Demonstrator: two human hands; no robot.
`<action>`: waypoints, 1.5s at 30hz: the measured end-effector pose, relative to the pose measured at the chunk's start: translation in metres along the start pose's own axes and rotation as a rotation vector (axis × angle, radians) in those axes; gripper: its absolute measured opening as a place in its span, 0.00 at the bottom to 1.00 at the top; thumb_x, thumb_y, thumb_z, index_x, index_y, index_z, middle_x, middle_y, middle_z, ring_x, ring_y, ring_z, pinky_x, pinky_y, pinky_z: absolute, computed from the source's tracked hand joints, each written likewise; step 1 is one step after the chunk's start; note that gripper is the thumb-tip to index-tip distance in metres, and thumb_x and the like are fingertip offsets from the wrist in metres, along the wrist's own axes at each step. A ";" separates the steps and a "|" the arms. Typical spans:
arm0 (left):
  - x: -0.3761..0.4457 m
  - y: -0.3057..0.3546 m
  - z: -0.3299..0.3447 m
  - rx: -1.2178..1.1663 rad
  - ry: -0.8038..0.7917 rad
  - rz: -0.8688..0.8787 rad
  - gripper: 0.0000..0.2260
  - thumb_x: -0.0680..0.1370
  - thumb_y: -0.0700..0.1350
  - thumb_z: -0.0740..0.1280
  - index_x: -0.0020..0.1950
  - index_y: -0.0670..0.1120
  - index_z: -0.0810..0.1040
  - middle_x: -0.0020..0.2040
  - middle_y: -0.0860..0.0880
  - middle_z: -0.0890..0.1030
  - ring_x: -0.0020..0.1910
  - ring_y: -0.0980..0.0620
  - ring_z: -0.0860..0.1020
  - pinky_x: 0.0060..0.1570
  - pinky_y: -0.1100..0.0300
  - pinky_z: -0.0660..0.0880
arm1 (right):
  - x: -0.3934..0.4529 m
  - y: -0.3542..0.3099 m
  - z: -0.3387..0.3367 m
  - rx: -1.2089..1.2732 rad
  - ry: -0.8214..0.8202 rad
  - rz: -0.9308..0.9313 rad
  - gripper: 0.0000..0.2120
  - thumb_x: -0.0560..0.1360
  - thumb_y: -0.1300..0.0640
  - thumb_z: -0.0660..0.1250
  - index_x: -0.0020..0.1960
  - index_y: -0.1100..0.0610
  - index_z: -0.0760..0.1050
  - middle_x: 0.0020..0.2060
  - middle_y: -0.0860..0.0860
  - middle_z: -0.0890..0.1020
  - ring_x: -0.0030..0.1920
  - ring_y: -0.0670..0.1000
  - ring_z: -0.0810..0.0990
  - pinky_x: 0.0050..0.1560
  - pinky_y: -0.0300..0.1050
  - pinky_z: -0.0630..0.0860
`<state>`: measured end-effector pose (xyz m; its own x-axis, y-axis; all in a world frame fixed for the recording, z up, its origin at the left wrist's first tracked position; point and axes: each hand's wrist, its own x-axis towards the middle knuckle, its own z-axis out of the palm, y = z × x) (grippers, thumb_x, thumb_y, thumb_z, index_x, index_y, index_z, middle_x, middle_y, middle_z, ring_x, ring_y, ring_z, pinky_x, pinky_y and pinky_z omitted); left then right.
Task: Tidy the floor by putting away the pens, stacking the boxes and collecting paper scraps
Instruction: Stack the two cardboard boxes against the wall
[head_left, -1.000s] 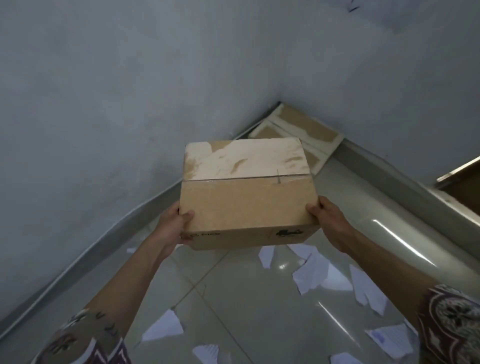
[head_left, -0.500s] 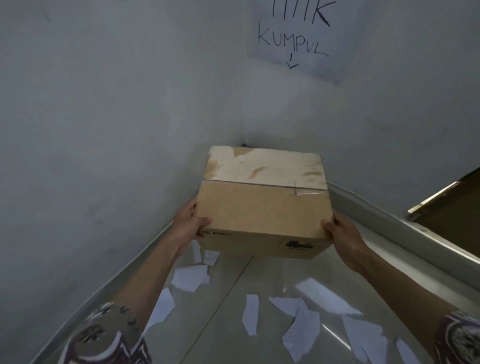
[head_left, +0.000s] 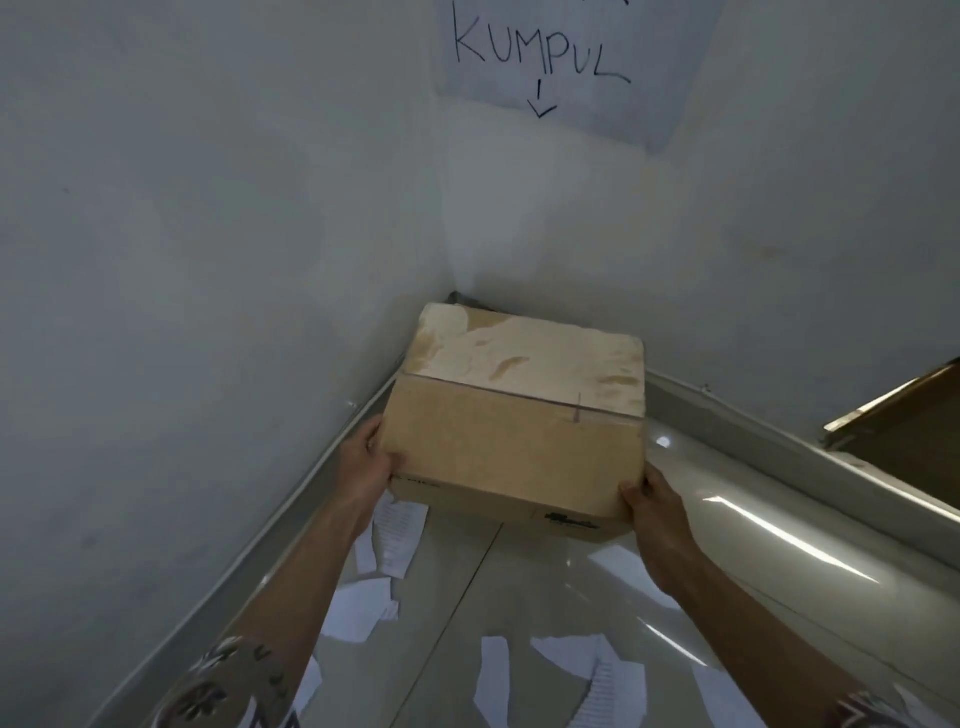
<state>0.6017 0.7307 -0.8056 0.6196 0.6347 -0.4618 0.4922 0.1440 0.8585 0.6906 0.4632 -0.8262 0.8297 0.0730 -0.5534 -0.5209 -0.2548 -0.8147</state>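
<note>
Both hands' fingers (head_left: 374, 447) clasp the box (head_left: 514, 441) between them.

One head-worn camera is looking forward and down into a room corner (head_left: 457, 296) at twelve o'clock, sitting close above the floor (head_left: 519, 597), with walls rising at ten and two.

You are standing in the bare corner of a plain indoor room, likely a home or small office. Painted white walls (head_left: 208, 260) meet beyond your hands, a grey skirting board (head_left: 291, 514) runs along glossy floor tiles (head_left: 519, 597), and a handwritten paper sign (head_left: 566, 67) reading "KUMPUL" with a down arrow hangs above.
</note>
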 end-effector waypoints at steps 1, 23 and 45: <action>0.008 0.000 0.001 -0.016 0.045 -0.014 0.20 0.73 0.28 0.61 0.61 0.44 0.74 0.50 0.46 0.79 0.46 0.47 0.76 0.46 0.53 0.74 | 0.003 -0.003 0.007 0.016 0.017 -0.001 0.20 0.79 0.66 0.54 0.71 0.58 0.64 0.65 0.57 0.72 0.64 0.58 0.70 0.62 0.51 0.68; 0.125 0.045 0.008 -0.258 0.020 0.025 0.09 0.73 0.29 0.61 0.40 0.42 0.74 0.38 0.47 0.73 0.38 0.53 0.72 0.42 0.64 0.70 | 0.073 -0.054 0.074 0.186 0.130 0.026 0.22 0.78 0.68 0.53 0.71 0.56 0.64 0.64 0.54 0.73 0.59 0.52 0.71 0.61 0.45 0.69; 0.066 0.029 -0.024 0.249 0.019 0.075 0.33 0.77 0.51 0.65 0.77 0.46 0.53 0.77 0.47 0.56 0.74 0.49 0.58 0.72 0.56 0.56 | 0.032 -0.048 0.067 -0.128 0.116 -0.228 0.21 0.78 0.56 0.61 0.68 0.57 0.62 0.60 0.51 0.68 0.63 0.54 0.69 0.67 0.56 0.68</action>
<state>0.6425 0.7949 -0.8063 0.6499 0.6510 -0.3922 0.5820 -0.0944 0.8077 0.7284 0.5421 -0.8160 0.9438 0.0330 -0.3289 -0.2951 -0.3643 -0.8833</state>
